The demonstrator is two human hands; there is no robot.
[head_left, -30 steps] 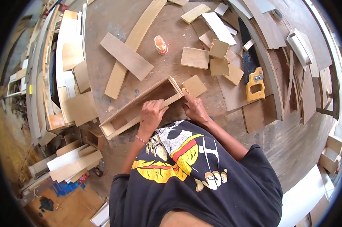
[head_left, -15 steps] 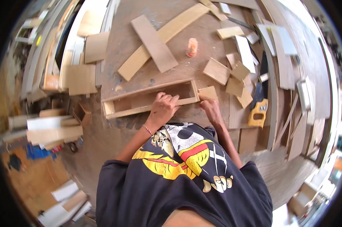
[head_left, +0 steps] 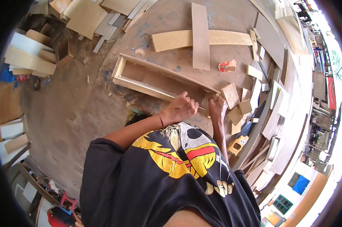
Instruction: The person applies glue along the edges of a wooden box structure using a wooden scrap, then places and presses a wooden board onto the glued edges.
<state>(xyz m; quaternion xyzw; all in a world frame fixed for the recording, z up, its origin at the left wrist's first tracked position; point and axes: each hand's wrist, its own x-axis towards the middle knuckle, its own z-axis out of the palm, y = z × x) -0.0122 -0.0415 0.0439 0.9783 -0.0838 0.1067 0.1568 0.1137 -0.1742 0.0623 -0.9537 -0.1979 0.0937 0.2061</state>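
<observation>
A long, shallow open wooden box (head_left: pixel 148 90) lies on the worktable, angled down toward the right. My left hand (head_left: pixel 181 108) has its fingers curled over the near side wall of the box. At the right end of the box is my right hand (head_left: pixel 217 107), its fingers bent against the end piece. Whether a small item sits between those fingers cannot be made out. Small wood blocks (head_left: pixel 230 95) lie just right of my right hand.
Two crossed boards (head_left: pixel 201 53) and an orange-white container (head_left: pixel 227 66) are beyond the box. A yellow-handled saw (head_left: pixel 238 145) lies at the right among scrap wood. Boards are piled at the upper left (head_left: pixel 87 18). Part of another person (head_left: pixel 61 216) shows at the lower left.
The view has swung round, so the box now slants down to the right. My hands remain at its near side and right end, with the right fingers now over the end piece.
</observation>
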